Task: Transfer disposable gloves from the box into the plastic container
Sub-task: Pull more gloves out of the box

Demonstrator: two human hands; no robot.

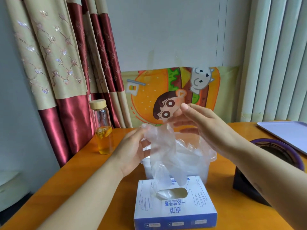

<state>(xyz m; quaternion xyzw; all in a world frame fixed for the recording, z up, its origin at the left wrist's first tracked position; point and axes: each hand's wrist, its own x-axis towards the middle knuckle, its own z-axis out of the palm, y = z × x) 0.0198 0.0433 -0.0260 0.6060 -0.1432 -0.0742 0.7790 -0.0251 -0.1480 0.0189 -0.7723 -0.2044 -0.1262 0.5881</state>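
Note:
A white and blue glove box [176, 206] lies near the table's front edge, another glove showing in its oval slot. Behind it stands a clear plastic container [203, 165] with crumpled gloves inside. A transparent disposable glove [163, 151] hangs over the container's front, its fingers dangling down to the box top. My left hand [132, 150] pinches the glove's cuff at its upper left. My right hand [202, 123] hovers above the container's back edge, fingers relaxed and spread; it seems to touch the cuff's right corner, though the clear film makes this hard to tell.
A glass bottle [103, 128] with a wooden lid and orange liquid stands at the left. A black box with a purple rim [272, 163] is at the right, a lavender tray [287, 131] beyond it. A cartoon poster [149, 97] leans on the wall; curtains hang left.

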